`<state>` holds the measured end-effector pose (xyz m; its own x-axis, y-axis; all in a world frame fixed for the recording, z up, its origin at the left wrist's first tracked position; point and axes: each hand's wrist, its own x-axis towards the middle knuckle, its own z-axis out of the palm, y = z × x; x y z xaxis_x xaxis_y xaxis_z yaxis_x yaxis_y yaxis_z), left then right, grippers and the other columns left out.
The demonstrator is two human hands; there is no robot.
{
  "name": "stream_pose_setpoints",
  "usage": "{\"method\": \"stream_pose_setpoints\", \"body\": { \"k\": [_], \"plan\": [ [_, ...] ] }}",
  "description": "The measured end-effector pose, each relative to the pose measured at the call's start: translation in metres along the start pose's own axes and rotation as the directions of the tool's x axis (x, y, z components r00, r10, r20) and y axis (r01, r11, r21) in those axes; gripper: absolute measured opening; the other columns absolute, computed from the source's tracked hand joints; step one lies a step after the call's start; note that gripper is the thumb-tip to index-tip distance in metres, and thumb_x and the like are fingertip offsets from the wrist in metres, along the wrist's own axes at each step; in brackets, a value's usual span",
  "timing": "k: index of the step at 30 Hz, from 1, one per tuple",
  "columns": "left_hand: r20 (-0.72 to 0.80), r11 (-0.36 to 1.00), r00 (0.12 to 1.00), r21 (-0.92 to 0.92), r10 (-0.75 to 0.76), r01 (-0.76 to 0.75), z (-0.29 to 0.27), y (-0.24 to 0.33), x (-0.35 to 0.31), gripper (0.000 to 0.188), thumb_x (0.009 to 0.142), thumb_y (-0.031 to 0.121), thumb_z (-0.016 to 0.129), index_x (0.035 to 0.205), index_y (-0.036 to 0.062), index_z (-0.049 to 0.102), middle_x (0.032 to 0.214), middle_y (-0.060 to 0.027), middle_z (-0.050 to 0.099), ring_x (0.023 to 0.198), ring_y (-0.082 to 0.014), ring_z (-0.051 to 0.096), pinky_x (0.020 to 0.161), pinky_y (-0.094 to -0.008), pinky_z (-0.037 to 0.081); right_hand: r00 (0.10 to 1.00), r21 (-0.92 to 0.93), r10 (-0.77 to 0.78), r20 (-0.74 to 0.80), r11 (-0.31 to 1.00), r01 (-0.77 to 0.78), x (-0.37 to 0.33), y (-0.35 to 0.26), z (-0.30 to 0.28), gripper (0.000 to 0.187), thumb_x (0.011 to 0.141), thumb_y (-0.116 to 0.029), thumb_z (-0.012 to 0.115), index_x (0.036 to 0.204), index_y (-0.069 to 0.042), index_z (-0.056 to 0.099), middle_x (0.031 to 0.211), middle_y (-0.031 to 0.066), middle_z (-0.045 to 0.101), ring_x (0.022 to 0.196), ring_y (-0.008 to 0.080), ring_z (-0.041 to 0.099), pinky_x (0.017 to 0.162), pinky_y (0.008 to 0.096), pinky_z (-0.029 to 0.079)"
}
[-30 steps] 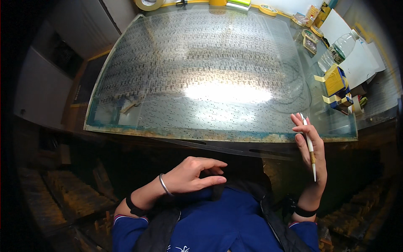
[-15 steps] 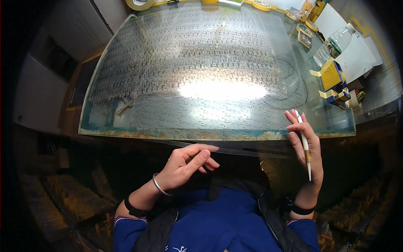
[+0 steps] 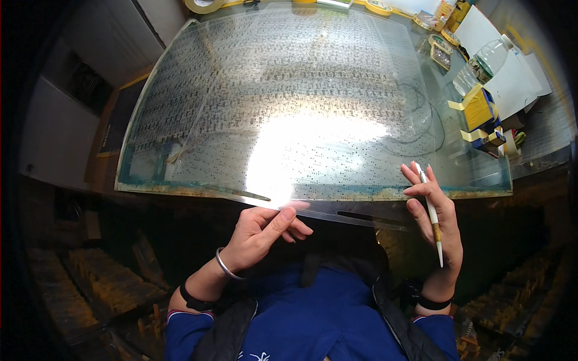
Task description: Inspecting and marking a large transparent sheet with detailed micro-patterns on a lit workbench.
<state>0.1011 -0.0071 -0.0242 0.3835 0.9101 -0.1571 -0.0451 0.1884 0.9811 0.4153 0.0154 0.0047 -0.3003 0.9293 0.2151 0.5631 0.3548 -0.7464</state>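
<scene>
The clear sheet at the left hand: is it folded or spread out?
Spread out: the clear sheet extends over the glass tabletop with no fold visible; the left hand pinches its near edge.

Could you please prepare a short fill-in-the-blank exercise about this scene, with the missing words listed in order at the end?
1. The pen-like tool is held in the person's ____ hand.
2. The left hand holds the clear sheet by its near ____.
3. The silver bracelet is worn on the person's ____ wrist.
4. The person's shirt is mainly ____ in colour.

Missing words: right; edge; left; blue.
</scene>
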Motion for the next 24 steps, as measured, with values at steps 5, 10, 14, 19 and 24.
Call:
{"method": "stream_pose_setpoints", "body": {
  "k": [5,10,14,19,24],
  "plan": [
    [0.020,1.000,1.000,0.031,0.006,-0.007,-0.002,-0.005,0.001,0.037,0.101,0.026,0.045,0.115,-0.0042,0.060,0.088,-0.0117,0.070,0.079,-0.0131,0.066,0.067,-0.0237,0.052,1.000,0.018,0.001,0.021,1.000,-0.002,0.000,0.000,0.001,0.011,0.088,-0.002,0.059,0.098,-0.004,0.056,0.129,0.0191,0.056,0.133,0.0303,0.040,0.116,0.0442,0.011],
    [-0.044,0.998,0.998,0.043,-0.045,0.047,-0.004,-0.004,0.000,0.037,0.100,0.029,0.047,0.100,-0.0040,0.065,0.076,-0.0104,0.070,0.068,-0.0129,0.066,0.060,-0.0231,0.052,0.999,-0.016,-0.026,0.037,1.000,0.027,0.009,-0.005,0.005,0.012,0.088,-0.005,0.060,0.100,-0.005,0.057,0.127,0.0170,0.058,0.129,0.0325,0.045,0.114,0.0470,0.018],
    [-0.089,0.820,0.934,0.512,0.347,-0.255,0.002,0.006,-0.006,0.021,0.090,0.013,0.063,0.076,-0.0036,0.067,0.063,-0.0101,0.066,0.052,-0.0140,0.063,0.047,-0.0235,0.046,0.994,-0.068,-0.075,0.079,0.994,0.081,0.023,-0.010,0.011,0.014,0.089,-0.007,0.060,0.102,-0.004,0.056,0.128,0.0180,0.056,0.129,0.0341,0.045,0.113,0.0477,0.019],
    [0.201,0.122,0.565,0.868,0.800,-0.482,-0.011,0.015,-0.006,0.018,0.074,0.006,0.073,0.091,0.0025,0.068,0.090,-0.0110,0.068,0.077,-0.0254,0.066,0.066,-0.0317,0.052,0.994,-0.074,-0.056,0.098,0.995,0.064,0.027,-0.015,0.012,0.017,0.091,-0.011,0.058,0.106,-0.004,0.055,0.127,0.0206,0.056,0.130,0.0349,0.044,0.112,0.0483,0.020],
    [0.122,0.144,0.748,0.949,0.652,-0.281,-0.018,0.013,0.006,0.028,0.079,0.011,0.070,0.105,0.0034,0.068,0.116,-0.0132,0.064,0.113,-0.0300,0.058,0.099,-0.0441,0.042,0.999,0.144,-0.031,-0.041,0.989,0.037,0.034,-0.046,0.031,0.030,0.097,-0.025,0.052,0.114,-0.002,0.061,0.105,0.0172,0.064,0.105,0.0260,0.060,0.096,0.0357,0.040]
  ]
}}
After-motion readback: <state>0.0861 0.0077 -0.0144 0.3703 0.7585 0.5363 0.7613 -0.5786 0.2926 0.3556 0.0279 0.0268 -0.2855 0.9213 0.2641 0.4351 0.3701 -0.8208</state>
